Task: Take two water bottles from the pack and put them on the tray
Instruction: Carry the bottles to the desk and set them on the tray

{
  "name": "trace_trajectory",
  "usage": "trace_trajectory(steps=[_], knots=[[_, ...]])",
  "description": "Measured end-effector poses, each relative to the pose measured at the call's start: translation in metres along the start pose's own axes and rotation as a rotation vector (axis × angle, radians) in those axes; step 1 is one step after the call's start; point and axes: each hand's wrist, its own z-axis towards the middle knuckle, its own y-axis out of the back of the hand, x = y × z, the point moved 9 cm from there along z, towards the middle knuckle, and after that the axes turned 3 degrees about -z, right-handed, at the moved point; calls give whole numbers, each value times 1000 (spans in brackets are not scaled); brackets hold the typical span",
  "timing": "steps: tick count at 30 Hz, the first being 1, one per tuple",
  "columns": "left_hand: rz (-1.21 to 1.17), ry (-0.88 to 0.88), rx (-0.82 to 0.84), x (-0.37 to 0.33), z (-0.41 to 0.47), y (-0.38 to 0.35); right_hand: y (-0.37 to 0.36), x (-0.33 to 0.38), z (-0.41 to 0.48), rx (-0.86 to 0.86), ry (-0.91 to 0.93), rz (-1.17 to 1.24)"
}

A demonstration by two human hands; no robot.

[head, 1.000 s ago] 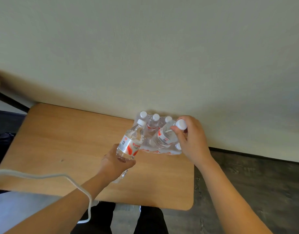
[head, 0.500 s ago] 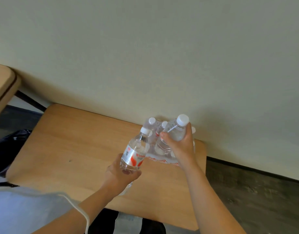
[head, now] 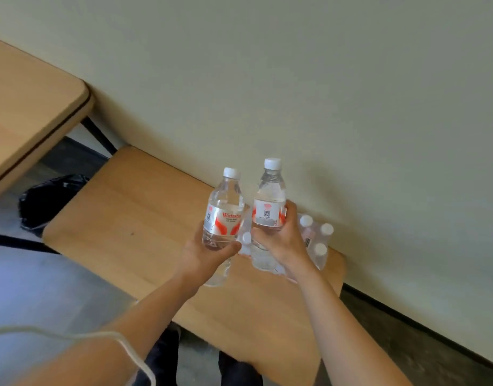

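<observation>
My left hand (head: 206, 253) grips a clear water bottle (head: 224, 210) with a white cap and a red-and-white label, held upright above the low wooden table (head: 128, 218). My right hand (head: 285, 240) grips a second, similar water bottle (head: 269, 203), also upright, close beside the first. Behind and under my right hand the shrink-wrapped pack (head: 315, 240) of bottles sits on the table by the wall, with three white caps showing. No tray is in view.
A second wooden table (head: 25, 107) stands higher at the upper left, with a dark leg. A black bag (head: 45, 201) lies on the floor between the tables. A pale wall runs behind. A white cable (head: 100, 337) crosses my left forearm.
My right hand has pulled its bottle up out of the pack and turned it upright. Both bottles rose and came side by side. The view swung left, bringing the second table into sight.
</observation>
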Motion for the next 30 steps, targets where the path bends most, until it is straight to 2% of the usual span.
trace_trajectory(steps=[4,9,18,24,30], knots=[[-101,-14,-40,-28,-31,42,-26,50,-23,91,60,107],[-208,-28,-97,-52,-85,125,-97,123,-61,198,175,218],[-307,-202,-304,-81,-180,349,-298,244,-153,497,204,196],[-346,-261,-447,-75,-231,494,-435,303,-205,578,236,253],[-394,-275,-539,-71,-250,602,-545,343,-226,668,253,221]])
